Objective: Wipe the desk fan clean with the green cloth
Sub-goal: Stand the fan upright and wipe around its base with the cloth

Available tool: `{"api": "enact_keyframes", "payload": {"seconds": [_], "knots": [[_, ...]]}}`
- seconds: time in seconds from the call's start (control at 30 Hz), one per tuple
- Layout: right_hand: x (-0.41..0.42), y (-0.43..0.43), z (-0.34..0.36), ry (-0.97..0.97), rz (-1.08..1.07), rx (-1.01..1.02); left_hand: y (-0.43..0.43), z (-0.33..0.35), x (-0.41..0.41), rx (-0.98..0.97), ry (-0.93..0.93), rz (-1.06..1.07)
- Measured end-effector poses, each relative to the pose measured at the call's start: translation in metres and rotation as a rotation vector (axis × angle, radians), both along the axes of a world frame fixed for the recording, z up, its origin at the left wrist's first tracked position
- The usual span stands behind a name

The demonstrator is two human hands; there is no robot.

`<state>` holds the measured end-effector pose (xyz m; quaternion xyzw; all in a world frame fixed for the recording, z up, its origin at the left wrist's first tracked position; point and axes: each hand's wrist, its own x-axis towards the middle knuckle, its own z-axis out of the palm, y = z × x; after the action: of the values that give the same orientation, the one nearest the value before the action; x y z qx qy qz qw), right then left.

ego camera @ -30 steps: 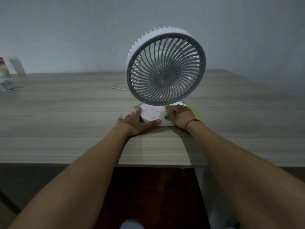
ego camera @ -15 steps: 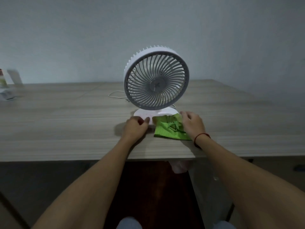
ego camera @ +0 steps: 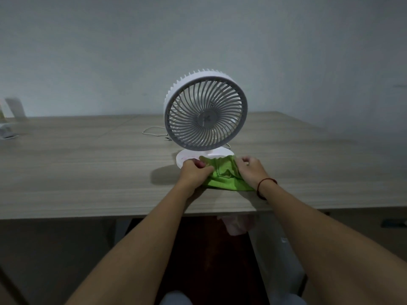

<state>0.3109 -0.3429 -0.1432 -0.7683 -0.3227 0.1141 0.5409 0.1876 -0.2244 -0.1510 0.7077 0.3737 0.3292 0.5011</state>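
Since 0.5 s ago left hand (ego camera: pixel 195 171) moved off fan base onto green cloth (ego camera: pixel 222 176). Head view: both grips clamped on cloth, right hand (ego camera: pixel 251 172) opposite; cloth bunched on tabletop (ego camera: pixel 88 168), touching desk fan (ego camera: pixel 206 113) base

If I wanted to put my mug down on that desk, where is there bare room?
The wooden desk is bare between the white round desk fan and the blurred items at the far left edge, and also right of the fan. It is crowded at the fan's base, where the left hand and right hand hold the green cloth; a white cable lies behind.
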Motion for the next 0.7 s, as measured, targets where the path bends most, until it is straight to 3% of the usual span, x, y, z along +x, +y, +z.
{"api": "enact_keyframes", "payload": {"seconds": [0.07, 0.17, 0.33, 0.47, 0.57, 0.7], "knots": [[-0.005, -0.006, 0.008, 0.088, 0.141, -0.017, -0.002, 0.004, -0.002, -0.053, -0.037, 0.006], [-0.008, -0.009, 0.013, -0.024, 0.322, -0.185, -0.003, 0.010, -0.006, -0.114, -0.042, -0.013], [-0.008, -0.006, 0.010, -0.170, 0.181, -0.147, -0.004, 0.012, -0.010, -0.113, 0.033, -0.045], [-0.005, -0.004, 0.011, -0.107, 0.022, -0.103, -0.003, 0.014, -0.009, -0.097, 0.066, -0.048], [-0.010, -0.006, 0.011, 0.003, 0.185, -0.211, -0.003, 0.015, -0.008, -0.105, 0.080, -0.042], [-0.006, -0.005, 0.015, -0.092, 0.270, -0.351, -0.001, 0.011, -0.006, -0.076, 0.080, -0.043]]}}
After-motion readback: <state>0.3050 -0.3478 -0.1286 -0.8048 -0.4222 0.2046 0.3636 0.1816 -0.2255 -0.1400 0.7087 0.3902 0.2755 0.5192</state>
